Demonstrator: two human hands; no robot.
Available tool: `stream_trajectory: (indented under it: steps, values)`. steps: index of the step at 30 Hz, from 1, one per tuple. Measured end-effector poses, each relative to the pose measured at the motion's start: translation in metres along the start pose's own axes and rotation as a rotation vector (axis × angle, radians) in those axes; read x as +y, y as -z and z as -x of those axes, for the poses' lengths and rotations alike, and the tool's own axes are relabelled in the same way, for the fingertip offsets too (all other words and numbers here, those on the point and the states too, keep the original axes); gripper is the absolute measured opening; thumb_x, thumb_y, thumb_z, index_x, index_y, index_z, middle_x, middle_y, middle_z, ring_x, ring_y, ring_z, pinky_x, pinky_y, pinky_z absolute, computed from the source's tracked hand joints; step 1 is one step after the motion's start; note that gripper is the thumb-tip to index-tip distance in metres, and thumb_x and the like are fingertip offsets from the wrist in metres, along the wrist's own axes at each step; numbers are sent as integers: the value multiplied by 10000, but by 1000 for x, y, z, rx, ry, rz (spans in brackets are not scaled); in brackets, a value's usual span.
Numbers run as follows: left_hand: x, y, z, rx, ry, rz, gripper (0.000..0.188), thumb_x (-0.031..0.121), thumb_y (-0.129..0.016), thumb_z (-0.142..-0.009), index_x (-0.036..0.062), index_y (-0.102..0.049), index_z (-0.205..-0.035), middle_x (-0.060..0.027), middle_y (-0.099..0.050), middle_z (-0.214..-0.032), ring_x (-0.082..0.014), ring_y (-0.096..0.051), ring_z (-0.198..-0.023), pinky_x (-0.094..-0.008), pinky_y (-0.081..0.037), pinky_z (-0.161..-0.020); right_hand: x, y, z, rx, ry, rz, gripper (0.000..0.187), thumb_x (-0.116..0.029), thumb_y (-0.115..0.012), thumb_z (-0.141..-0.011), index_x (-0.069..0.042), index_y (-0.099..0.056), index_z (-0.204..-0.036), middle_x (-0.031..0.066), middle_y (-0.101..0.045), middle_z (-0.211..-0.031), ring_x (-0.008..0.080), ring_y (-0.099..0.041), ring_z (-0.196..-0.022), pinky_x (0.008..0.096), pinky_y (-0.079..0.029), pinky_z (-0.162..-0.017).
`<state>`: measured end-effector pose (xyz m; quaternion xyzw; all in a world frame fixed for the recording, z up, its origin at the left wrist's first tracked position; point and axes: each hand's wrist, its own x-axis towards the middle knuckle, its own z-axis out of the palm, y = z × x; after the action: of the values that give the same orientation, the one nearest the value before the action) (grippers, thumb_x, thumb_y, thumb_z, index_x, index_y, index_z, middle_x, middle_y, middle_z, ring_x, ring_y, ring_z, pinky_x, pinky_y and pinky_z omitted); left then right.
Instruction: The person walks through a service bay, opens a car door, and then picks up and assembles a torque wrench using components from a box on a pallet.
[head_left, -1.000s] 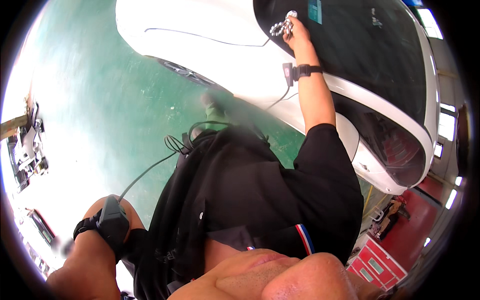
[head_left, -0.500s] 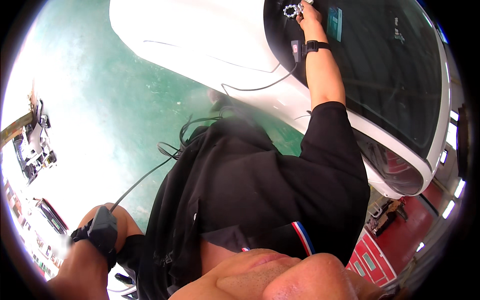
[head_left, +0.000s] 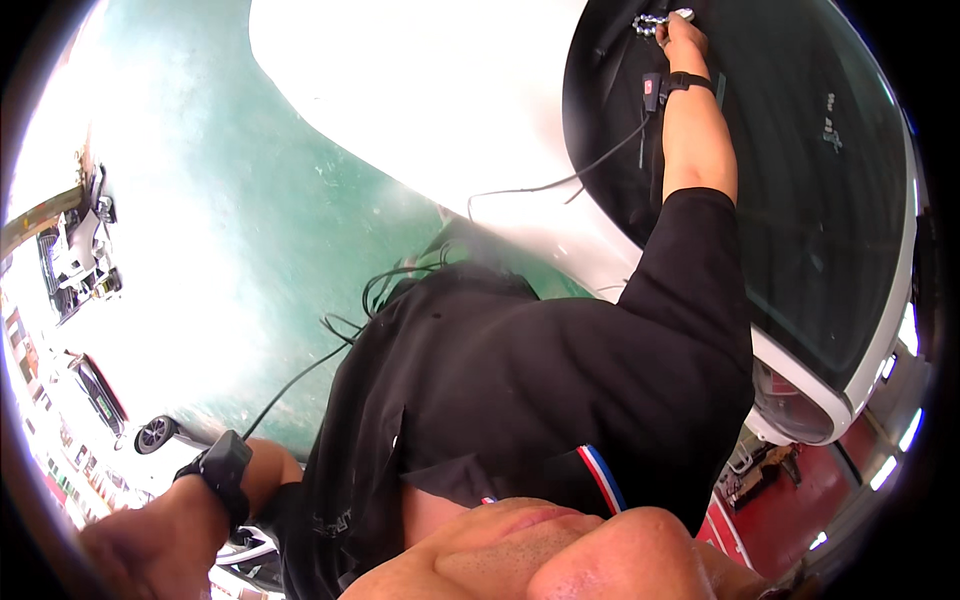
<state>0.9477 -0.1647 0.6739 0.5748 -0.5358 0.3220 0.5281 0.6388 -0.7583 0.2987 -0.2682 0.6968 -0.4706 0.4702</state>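
I'm watching one container from here, the white car (head_left: 420, 90), and its dark glass is hiding whatever the cabin is holding. The curved lower edge of the windshield (head_left: 810, 240) is dividing black from white bodywork, and the right hand (head_left: 684, 40) is reaching well past that edge. Green floor (head_left: 270, 200) is spreading broadly on the car's left side, while a thin cable (head_left: 545, 188) is crossing the bodywork near the forearm. My right fingers are closing narrowly around the silver beaded ring (head_left: 646, 25), which is sitting over the windshield's dark base; whether it's touching, I can't tell. Its loop is pointing left, its long axis running roughly sideways. The left hand (head_left: 145, 550) is blurring at lower left, so I can't judge its grip.
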Motion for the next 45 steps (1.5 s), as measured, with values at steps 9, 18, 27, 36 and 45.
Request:
stream_trajectory:
  steps: [9, 18, 27, 36, 45]
  values:
    - [-88, 105, 130, 410, 1125, -33, 327, 105, -474, -891, 101, -331, -598, 1, -249, -609, -122, -277, -576, -270, -256, -572, 0, -13, -23, -121, 125, 228, 170, -59, -562, -860, 106, -593, -881, 163, -629, -740, 218, -642, -569, 312, -563, -505]
    - [-140, 208, 339, 610, 1782, -80, 274, 295, -485, -938, 137, -425, -722, 28, -374, -615, -105, -333, -523, -251, -284, -477, -8, 21, 38, -9, 230, 531, 229, -222, -647, -735, 6, -619, -741, 93, -581, -638, 198, -580, -504, 307, -491, -471]
    - [-157, 298, 517, 412, 2182, -189, 249, 351, -534, -856, 111, -556, -794, -8, -555, -711, -137, -516, -553, -278, -365, -466, -19, 63, 227, -260, 293, 33, 289, -161, -577, -872, 73, -594, -1042, 116, -655, -977, 190, -650, -826, 269, -531, -655]
    - [-124, 376, 636, 831, 2489, 193, 356, 178, -458, -845, 187, -252, -555, 25, -236, -510, -126, -251, -388, -289, -177, -389, 33, -2, 439, -536, 361, 30, 198, -183, -617, -866, 3, -595, -931, 46, -623, -835, 133, -572, -705, 243, -455, -580]
    - [-94, 451, 697, 1060, 2523, 222, 349, 157, -454, -831, 174, -245, -552, 5, -239, -509, -154, -256, -419, -312, -191, -408, 149, -113, 586, -800, 289, 300, 203, -182, -606, -863, -21, -601, -986, 43, -612, -799, 129, -562, -666, 244, -437, -569]
